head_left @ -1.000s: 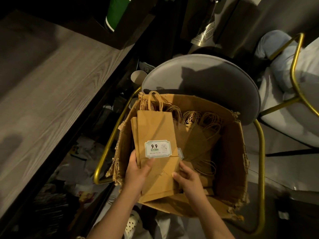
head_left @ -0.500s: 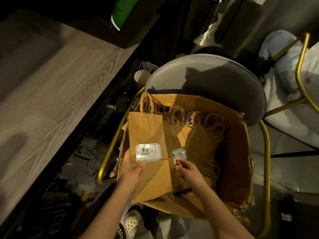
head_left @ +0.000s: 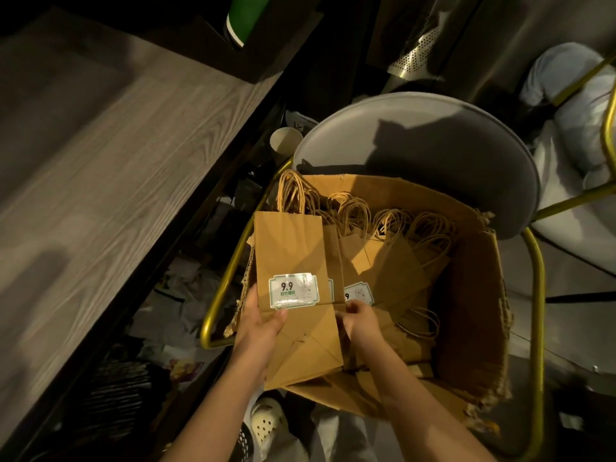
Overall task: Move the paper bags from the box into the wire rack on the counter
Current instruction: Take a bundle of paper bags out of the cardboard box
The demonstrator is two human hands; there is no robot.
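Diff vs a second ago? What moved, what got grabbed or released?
The left hand drew the front bag leftward, uncovering another label on the remaining stack. The right hand let go of the front bag and now grips the remaining stack's lower edge. Box and chair are unchanged.

We are looking down on a chair [head_left: 433, 145] with a grey rounded pad and a gold tube frame. A pale paper cup [head_left: 282, 141] is standing just beside its left edge. At the top a green cylinder [head_left: 246, 18] with a white band is sitting in shadow, and a perforated metal piece [head_left: 418, 55] is catching the light to its right. On the far right a second gold-framed seat [head_left: 610, 135] is carrying a pale bundle of cloth [head_left: 566, 95]. Low down, a white clog [head_left: 266, 425] with holes is showing, and crumpled papers [head_left: 186, 288] are lying in a heap near a colourful packet [head_left: 185, 366].
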